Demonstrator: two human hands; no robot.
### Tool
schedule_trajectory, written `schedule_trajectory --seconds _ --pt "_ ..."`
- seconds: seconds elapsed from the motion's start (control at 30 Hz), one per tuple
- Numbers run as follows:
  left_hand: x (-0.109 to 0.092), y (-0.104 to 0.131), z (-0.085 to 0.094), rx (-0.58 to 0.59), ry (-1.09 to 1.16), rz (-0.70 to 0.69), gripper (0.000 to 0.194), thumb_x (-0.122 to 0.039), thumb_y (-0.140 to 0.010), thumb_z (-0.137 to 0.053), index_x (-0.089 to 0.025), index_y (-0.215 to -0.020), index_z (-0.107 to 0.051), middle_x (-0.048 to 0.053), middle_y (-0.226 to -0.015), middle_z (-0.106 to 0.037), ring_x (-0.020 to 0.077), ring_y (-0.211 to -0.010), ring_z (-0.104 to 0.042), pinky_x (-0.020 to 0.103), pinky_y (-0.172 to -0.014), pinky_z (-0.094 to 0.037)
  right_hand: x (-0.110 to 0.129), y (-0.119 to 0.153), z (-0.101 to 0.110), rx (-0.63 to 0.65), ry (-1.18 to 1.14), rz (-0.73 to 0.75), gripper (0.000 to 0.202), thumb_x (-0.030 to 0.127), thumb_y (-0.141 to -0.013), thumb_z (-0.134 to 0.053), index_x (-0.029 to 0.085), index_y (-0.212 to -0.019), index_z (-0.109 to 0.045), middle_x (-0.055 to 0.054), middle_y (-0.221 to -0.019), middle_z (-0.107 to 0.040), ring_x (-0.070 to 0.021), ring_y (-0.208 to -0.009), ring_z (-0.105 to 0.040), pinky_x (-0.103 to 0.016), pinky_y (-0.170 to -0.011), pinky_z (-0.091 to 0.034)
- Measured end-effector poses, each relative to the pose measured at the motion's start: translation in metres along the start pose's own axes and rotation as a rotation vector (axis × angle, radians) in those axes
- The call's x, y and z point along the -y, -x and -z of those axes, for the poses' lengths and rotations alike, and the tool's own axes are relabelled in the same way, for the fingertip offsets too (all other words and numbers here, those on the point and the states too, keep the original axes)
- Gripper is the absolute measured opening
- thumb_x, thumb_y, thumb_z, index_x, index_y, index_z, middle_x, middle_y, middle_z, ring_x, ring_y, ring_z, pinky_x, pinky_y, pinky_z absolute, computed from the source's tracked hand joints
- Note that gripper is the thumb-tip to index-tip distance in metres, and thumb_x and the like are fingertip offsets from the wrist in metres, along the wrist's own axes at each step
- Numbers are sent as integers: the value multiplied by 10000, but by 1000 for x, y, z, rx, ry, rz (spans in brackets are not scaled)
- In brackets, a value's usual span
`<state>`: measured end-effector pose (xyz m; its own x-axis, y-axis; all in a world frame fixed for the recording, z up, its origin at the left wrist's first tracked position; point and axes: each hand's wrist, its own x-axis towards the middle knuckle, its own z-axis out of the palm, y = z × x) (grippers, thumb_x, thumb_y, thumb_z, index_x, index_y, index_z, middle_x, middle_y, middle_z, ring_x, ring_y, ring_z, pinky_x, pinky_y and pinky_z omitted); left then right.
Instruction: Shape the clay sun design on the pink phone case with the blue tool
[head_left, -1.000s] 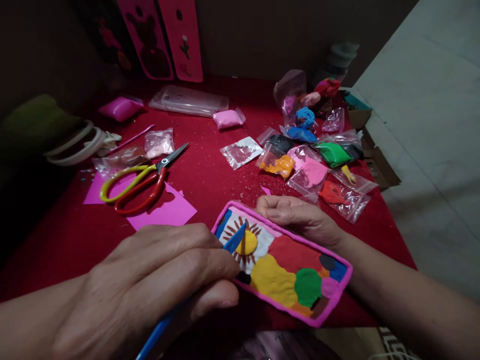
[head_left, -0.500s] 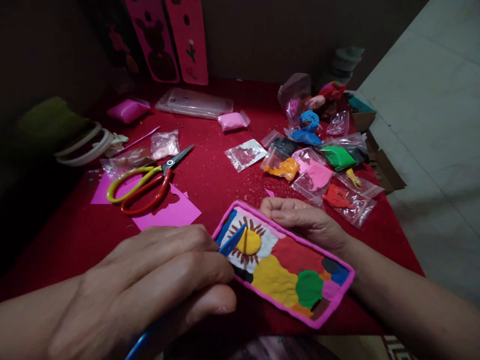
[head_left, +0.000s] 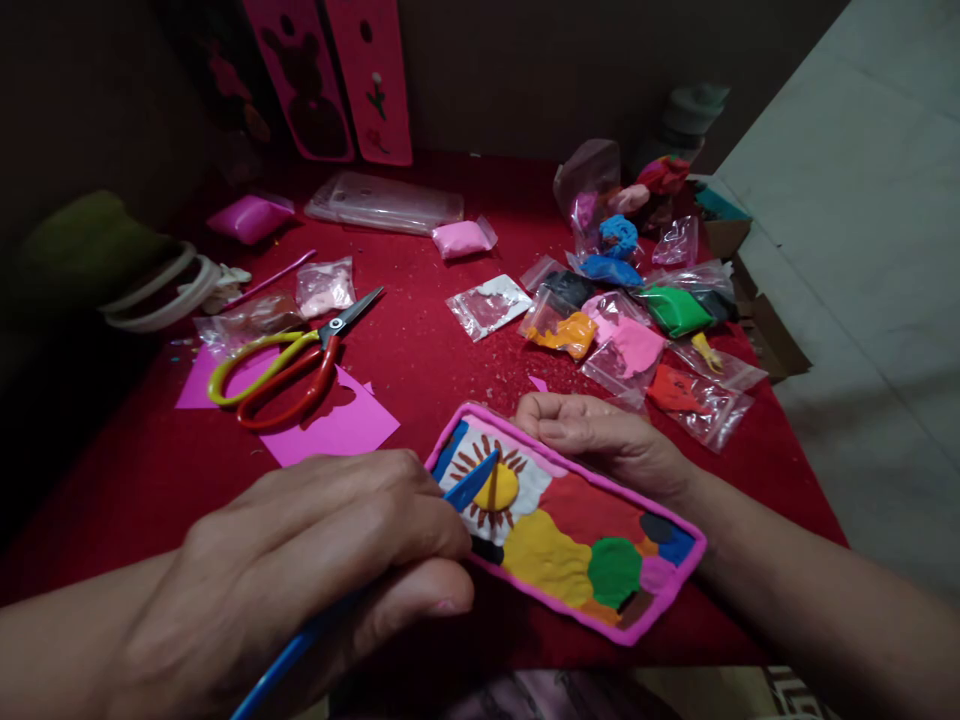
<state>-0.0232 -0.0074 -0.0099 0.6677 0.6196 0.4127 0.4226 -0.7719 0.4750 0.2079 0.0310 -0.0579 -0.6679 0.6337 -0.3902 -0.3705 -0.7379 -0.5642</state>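
I am gripping a blue modelling tool in my left hand, its tip pointing at the yellow clay sun; whether it is touching, I cannot tell. My right hand is pinching the far edge of the clay-decorated phone case, which is slanting in front of me. Beyond my left hand, scissors are resting partly on magenta paper.

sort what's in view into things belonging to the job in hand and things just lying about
In the job: blue tool in the left hand; pink-rimmed panel in the right hand; probably the bagged clay
Seemingly lying about: scissors; pink paper; clear plastic case
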Motion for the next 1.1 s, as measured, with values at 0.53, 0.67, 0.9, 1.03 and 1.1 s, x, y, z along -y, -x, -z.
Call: schedule_trajectory --seconds 0.53,0.67,0.9,1.03,1.1 --pt "2 4 -2 -18 -69 17 234 -345 -1006 -447 -206 -914 -612 -11 -736 -673 102 -679 -660 183 -611 -468 0 0 1 15 10 -3 146 217 -722 -743 122 -737 -633 -2 -643 -617 -88 -572 -576 -188 -591 -458" --pt "2 3 -4 -13 -98 20 201 -342 -1004 -443 -224 -930 -588 -12 -748 -671 112 -667 -657 191 -596 -482 0 -1 1 29 19 6 136 216 -738 -723 124 -736 -623 -3 -650 -604 -89 -580 -565 -191 -596 -444" --pt "-5 6 -1 -32 -67 58 227 -367 -1007 -441 -223 -912 -589 -35 -662 -618 88 -573 -590 183 -569 -453 -1 0 1 11 29 2 140 223 -736 -721 129 -752 -618 -2 -664 -596 -90 -578 -551 -199 -599 -431" --pt "-5 5 -1 -13 -98 64 234 -368 -1014 -416 -235 -918 -582 -31 -694 -643 94 -595 -608 193 -578 -456 -1 -1 2 21 37 2 171 248 -720 -742 133 -743 -616 -1 -660 -594 -96 -577 -544 -211 -599 -431" --pt "-4 4 -2 -14 -99 72 227 -372 -1010 -427 -234 -922 -584 -28 -710 -653 93 -609 -617 187 -587 -462 -1 -1 2 25 46 -1 178 253 -716 -744 133 -733 -613 0 -654 -591 -97 -574 -540 -213 -594 -428"
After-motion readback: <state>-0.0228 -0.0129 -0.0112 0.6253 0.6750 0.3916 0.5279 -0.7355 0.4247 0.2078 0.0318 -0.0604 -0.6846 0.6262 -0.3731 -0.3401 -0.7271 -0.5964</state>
